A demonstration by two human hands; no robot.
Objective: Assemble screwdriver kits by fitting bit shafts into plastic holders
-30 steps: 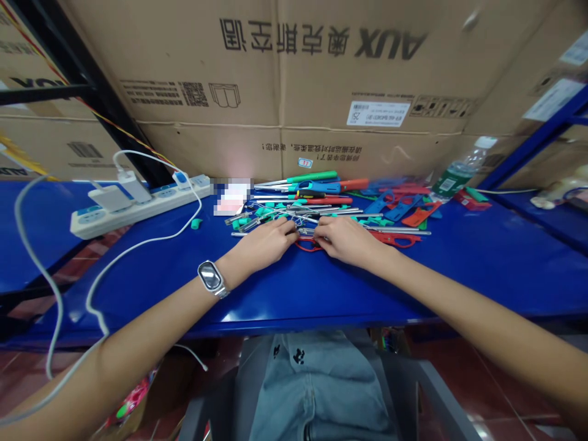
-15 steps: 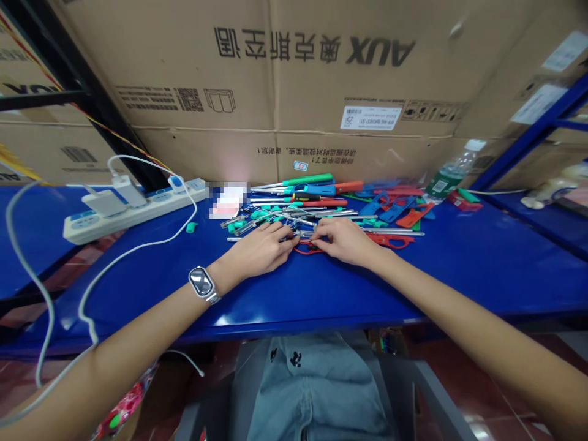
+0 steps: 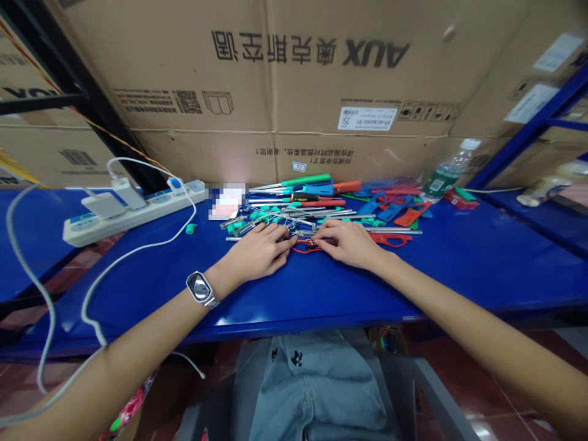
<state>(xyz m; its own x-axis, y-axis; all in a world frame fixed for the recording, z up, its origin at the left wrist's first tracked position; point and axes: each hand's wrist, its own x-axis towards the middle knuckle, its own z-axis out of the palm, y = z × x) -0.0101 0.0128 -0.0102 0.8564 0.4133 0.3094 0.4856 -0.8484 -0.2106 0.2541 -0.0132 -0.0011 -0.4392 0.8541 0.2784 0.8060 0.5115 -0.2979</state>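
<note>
A red lighter casing [image 3: 303, 249] lies on the blue tabletop between my hands, its looped handle part facing me. My left hand [image 3: 261, 250], below a wristwatch, has its fingers curled onto the casing's left end. My right hand [image 3: 348, 243] pinches at the casing's inside from the right; a thin wire seems to be at its fingertips, too small to be sure. Just beyond are clear lighter parts [image 3: 247, 227], green plastic pieces and metal tubes [image 3: 397, 231]. Another red casing [image 3: 392, 239] lies right of my right hand.
Behind are finished-looking long lighters [image 3: 307, 180] and blue and red casings [image 3: 395, 209]. A plastic bottle [image 3: 444, 177] stands at the back right. On the left, a power strip [image 3: 133, 214] trails a white cable [image 3: 138, 246] over the table and my left arm. A cardboard box [image 3: 275, 79] walls the back.
Both hands stay at the red casing with only slight finger movement. The whole view has shifted a little.
</note>
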